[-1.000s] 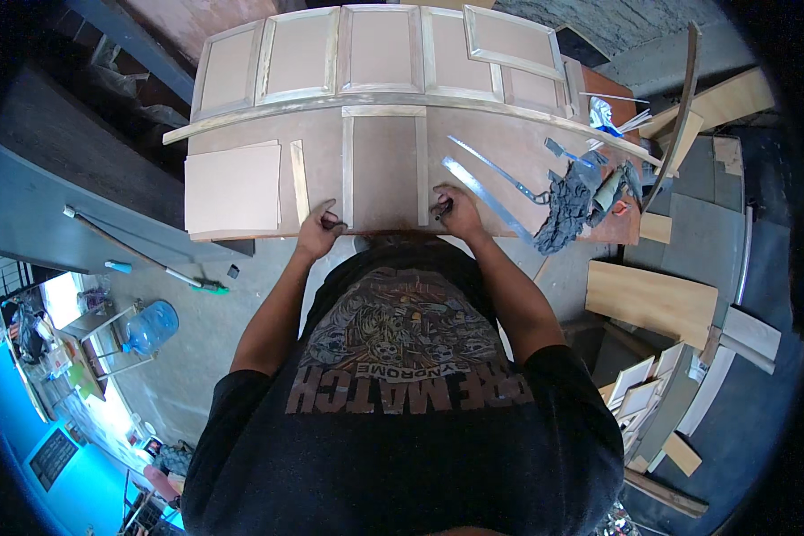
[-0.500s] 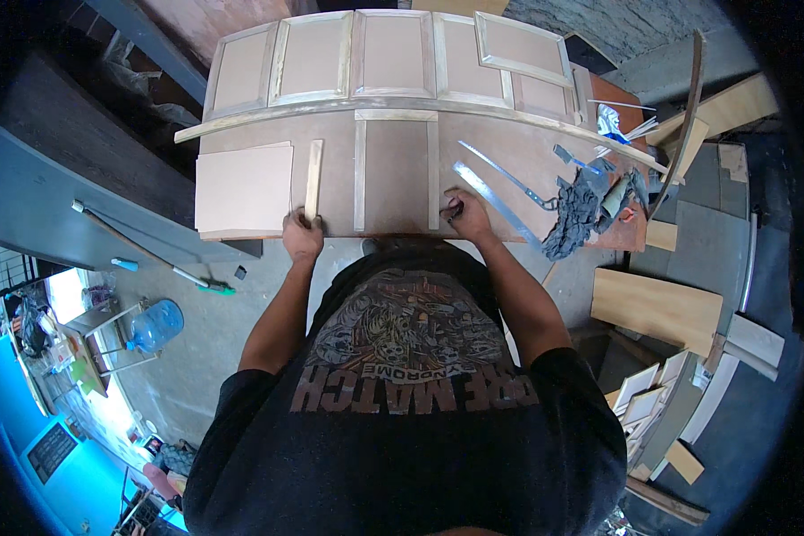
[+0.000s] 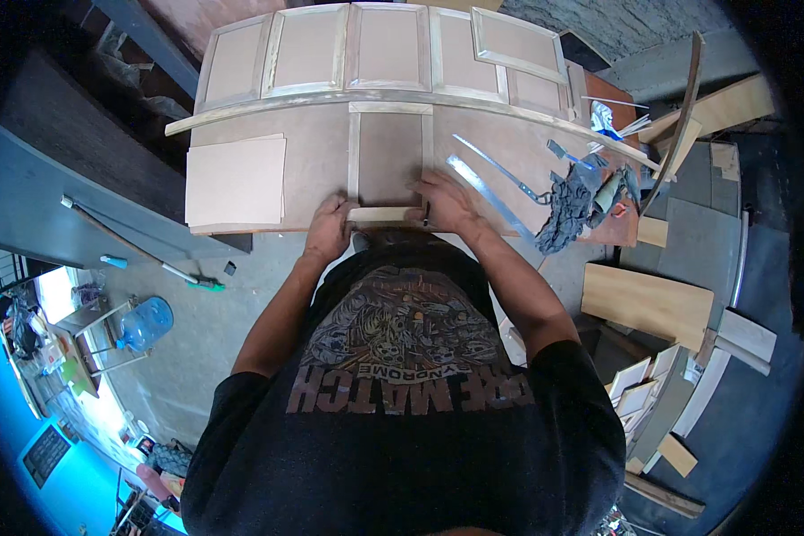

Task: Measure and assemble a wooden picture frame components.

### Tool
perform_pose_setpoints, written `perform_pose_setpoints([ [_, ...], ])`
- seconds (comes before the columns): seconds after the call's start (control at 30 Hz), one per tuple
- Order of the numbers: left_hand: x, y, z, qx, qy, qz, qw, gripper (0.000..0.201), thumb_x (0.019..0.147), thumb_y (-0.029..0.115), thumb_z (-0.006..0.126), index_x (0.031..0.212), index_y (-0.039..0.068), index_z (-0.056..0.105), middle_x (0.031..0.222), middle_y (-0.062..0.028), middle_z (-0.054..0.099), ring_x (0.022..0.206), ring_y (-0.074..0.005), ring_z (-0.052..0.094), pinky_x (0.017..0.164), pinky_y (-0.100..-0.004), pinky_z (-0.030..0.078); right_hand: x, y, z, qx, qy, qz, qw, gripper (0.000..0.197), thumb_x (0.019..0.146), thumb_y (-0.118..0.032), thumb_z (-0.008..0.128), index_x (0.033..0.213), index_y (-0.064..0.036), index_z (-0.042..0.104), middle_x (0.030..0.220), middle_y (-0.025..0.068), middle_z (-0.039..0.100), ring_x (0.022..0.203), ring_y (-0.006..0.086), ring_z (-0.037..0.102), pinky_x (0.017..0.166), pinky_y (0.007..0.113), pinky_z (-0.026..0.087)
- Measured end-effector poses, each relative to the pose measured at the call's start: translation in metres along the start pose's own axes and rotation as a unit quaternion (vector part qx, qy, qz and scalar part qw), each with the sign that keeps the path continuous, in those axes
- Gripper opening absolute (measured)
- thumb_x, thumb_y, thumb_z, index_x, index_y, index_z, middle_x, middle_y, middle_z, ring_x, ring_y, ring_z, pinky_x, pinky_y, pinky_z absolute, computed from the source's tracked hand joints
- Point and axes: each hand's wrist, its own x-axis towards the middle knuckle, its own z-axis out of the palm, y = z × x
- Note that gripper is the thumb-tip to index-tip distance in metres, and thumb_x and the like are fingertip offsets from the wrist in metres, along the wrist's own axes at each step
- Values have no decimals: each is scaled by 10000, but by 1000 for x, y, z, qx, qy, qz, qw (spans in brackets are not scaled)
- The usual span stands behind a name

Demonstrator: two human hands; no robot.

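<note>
A short pale wooden strip lies crosswise at the near end of a three-sided wooden frame on the workbench. My left hand is closed on the strip's left end, at the frame's near left corner. My right hand bends over the near right corner, its thumb on the strip's right end and its blurred fingers on the frame's right side piece. A small dark thing shows under that hand, too small to name. Inside the frame the brown panel shows.
Several framed panels stand along the far side behind a long wooden batten. Thin sheets are stacked at left. At right lie a metal ruler, a hacksaw blade-like tool and a crumpled dark cloth.
The short strip has gone from upright at left to crosswise at the frame's near end. My left hand moved right with it; my right hand moved left onto the corner.
</note>
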Motion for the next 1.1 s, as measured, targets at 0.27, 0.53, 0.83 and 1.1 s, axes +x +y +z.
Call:
perform_pose_setpoints([
  [0.27, 8, -8, 14, -62, -26, -1, 998, 468, 827, 20, 730, 1285, 77, 655, 1215, -178, 608, 1171, -406, 590, 1037, -466, 496, 2, -11, 5, 19, -83, -21, 996, 372, 765, -257, 841, 1077, -77, 749, 1106, 129, 641, 1097, 349, 617, 1005, 442, 514],
  [0.53, -9, -22, 11, -110, -14, -154, 982, 709, 749, 31, 838, 1412, 104, 596, 1356, -170, 578, 1254, -387, 578, 1089, -413, 495, -10, 5, 14, -8, -88, 23, 996, 354, 788, -193, 810, 1123, -101, 748, 1187, 130, 656, 1172, 355, 623, 1021, 451, 519],
  [0.83, -23, -23, 27, -89, 7, -110, 990, 647, 758, 78, 850, 1364, 98, 625, 1285, -159, 643, 1223, -380, 600, 1073, -411, 505, -13, 10, 29, -7, -104, 52, 993, 348, 832, -181, 801, 1169, -120, 745, 1202, 124, 664, 1164, 350, 643, 1006, 445, 536],
  [1.1, -11, -6, 43, -349, 1, -154, 924, 526, 911, 111, 783, 1394, 26, 595, 1117, -109, 709, 948, -182, 706, 893, -328, 570, 8, -13, 11, 111, -50, 52, 991, 308, 874, -156, 779, 1165, -64, 738, 920, 116, 689, 881, 258, 702, 813, 377, 564],
])
